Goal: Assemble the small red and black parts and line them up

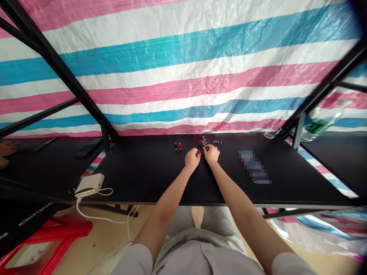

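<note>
As you sit at the black table (143, 172) with your grey trousers (183, 225) below its near edge, the following is noted. At the near left corner you have a white box (93, 181); a white cable (114, 220) runs from it down past the edge. To your right, a dark flat object (254, 167), blurred by pixels, lies slantwise on the surface.

Your left hand (192, 158) is over the middle of the table, its fingers pinched on a small red piece (198, 152). Your right hand (211, 153) is just beside it, the two apart; its fingers are narrow and reach the small clear pieces (204, 142), but whether they grip one you cannot be told from this view.

Just beyond the hands, a red-and-black piece (200, 141) stands next to the clear ones. To your left, well apart from these, a black-topped cylinder (176, 146) and a red-topped cylinder (180, 146) stand side by side. To the right of the clear pieces, small springs (217, 142) lie in a row. Near the far right corner is a clear cup (272, 132). Behind the table hangs a striped sheet (183, 84).
</note>
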The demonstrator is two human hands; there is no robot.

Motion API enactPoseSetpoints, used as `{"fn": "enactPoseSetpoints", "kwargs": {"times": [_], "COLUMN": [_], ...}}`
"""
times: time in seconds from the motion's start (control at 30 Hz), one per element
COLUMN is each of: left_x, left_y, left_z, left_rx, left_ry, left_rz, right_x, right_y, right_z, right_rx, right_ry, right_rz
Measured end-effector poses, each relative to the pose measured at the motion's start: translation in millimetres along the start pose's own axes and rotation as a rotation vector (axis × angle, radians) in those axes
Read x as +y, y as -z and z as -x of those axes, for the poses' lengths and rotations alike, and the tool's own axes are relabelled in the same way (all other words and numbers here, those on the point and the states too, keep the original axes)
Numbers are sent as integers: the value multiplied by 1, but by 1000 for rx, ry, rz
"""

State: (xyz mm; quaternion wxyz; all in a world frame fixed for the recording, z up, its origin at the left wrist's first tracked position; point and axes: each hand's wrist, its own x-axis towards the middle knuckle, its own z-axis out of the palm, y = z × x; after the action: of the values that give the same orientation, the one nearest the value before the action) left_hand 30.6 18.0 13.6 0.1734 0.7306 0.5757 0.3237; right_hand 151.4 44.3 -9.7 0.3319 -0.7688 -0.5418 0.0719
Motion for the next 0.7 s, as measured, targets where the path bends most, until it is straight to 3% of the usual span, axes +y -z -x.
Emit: {"fn": "enactPoseSetpoints", "kwargs": {"times": [0.3, 0.7], "left_x": [1, 2], "left_y": [-16, -24], "left_z": [-49, -51], "left_rx": [-79, -59], "left_ry": [89, 88], "left_rz": [-92, -244], "right_x": [0, -1], "right_y": [1, 1], "right_z": [-1, -3], "right_rx": [6, -24], "right_ry": [3, -10], "right_rz": [-3, 10]}}
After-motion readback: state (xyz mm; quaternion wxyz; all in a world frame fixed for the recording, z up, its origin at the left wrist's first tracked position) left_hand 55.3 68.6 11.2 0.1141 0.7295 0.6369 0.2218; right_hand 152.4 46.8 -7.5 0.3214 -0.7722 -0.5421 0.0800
